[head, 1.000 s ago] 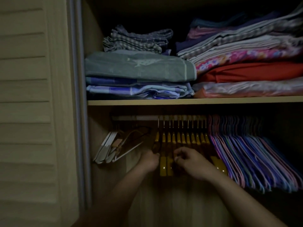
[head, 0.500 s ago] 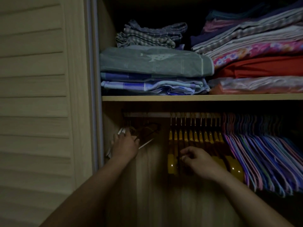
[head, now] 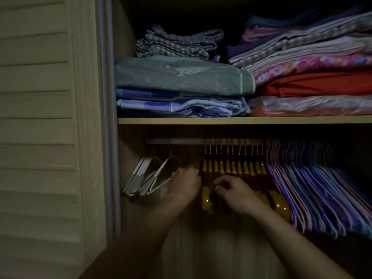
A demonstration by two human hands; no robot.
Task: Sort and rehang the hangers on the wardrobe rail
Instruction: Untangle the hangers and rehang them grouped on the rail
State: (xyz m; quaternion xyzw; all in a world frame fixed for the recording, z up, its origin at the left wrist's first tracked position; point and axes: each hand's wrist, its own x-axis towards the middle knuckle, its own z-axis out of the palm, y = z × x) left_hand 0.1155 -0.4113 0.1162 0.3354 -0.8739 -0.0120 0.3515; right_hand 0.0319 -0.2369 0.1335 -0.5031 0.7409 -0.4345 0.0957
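Note:
A rail (head: 181, 141) runs under the shelf. On it hang a few white hangers (head: 136, 178) at the left, a row of yellow wooden hangers (head: 233, 168) in the middle, and many thin pink, blue and purple hangers (head: 314, 190) at the right. My left hand (head: 186, 183) is just left of the yellow row, its fingers curled round the end of a white hanger (head: 161, 178) that stands apart from the white bunch. My right hand (head: 233, 193) pinches the arm of a yellow hanger low in the row. Dim light hides the fingertips.
The shelf (head: 241, 120) above carries stacks of folded fabric (head: 181, 81). A slatted sliding door (head: 40, 117) covers the left side, its edge close to the white hangers. A bare stretch of rail lies between the white and yellow groups.
My left hand went left to the white hangers, then came back right beside the yellow row, with one white hanger now apart from its bunch. My right hand stayed at the yellow hangers.

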